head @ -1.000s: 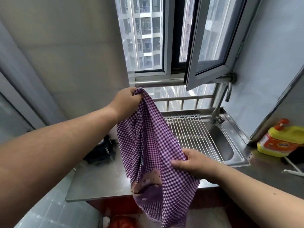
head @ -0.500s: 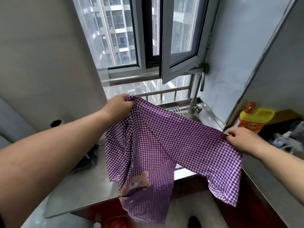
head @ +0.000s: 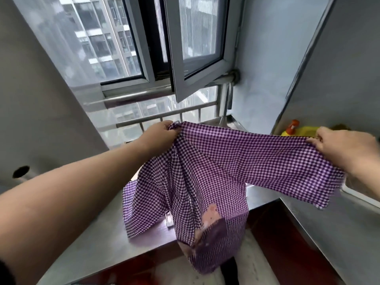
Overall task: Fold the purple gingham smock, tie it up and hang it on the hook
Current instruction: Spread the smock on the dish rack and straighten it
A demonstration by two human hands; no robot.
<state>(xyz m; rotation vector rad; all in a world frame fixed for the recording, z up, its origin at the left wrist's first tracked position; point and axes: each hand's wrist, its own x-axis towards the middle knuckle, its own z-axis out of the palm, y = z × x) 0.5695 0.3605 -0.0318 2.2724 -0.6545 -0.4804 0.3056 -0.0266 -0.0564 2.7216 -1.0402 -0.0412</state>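
The purple gingham smock (head: 205, 171) hangs spread in the air above the steel counter (head: 98, 241). My left hand (head: 158, 136) grips one upper corner of it at centre left. My right hand (head: 347, 151) pinches the other end at the far right, so the top edge stretches nearly level between them. The lower part droops past the counter's front edge, with a pink and purple patch pocket (head: 209, 227) facing me. No hook is in view.
An open window sash (head: 197, 50) juts inward above the smock, with a metal rail (head: 164, 116) below it. A yellow detergent bottle (head: 298, 130) stands behind my right hand. Steel counter also runs along the right wall (head: 329, 233). A small clear object (head: 169, 219) sits on the counter.
My right hand has pulled its end of the smock up and out to the right, spreading the cloth wide. The view has turned rightward and the sink is now hidden.
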